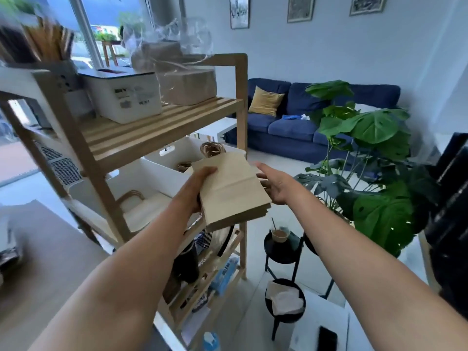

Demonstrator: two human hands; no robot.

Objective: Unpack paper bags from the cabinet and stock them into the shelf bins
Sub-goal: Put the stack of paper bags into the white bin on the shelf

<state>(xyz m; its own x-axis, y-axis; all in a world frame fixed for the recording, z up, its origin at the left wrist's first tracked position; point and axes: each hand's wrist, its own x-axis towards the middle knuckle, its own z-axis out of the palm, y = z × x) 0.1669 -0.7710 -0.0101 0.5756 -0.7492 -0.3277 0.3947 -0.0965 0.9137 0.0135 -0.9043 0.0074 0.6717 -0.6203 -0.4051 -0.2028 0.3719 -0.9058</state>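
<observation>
A flat stack of brown paper bags (231, 191) hangs in front of the wooden shelf unit (162, 122), handles pointing away toward the far white bin (182, 150). My left hand (200, 188) grips the stack's left edge, thumb on top. My right hand (274, 184) holds the right edge, fingers going under it. The far bin holds bags with twisted handles (212, 148). A nearer white bin (114, 188) on the same middle shelf holds pale bags with handles (149, 207). Plastic-wrapped packs of brown bags (187, 83) sit on the top shelf.
A white lidded box (124, 97) sits on the top shelf beside the packs. Lower shelves hold a dark bottle (186, 262) and clutter. To the right stand black stools (283, 249) with a cup, a large leafy plant (372, 153) and a blue sofa (298, 122).
</observation>
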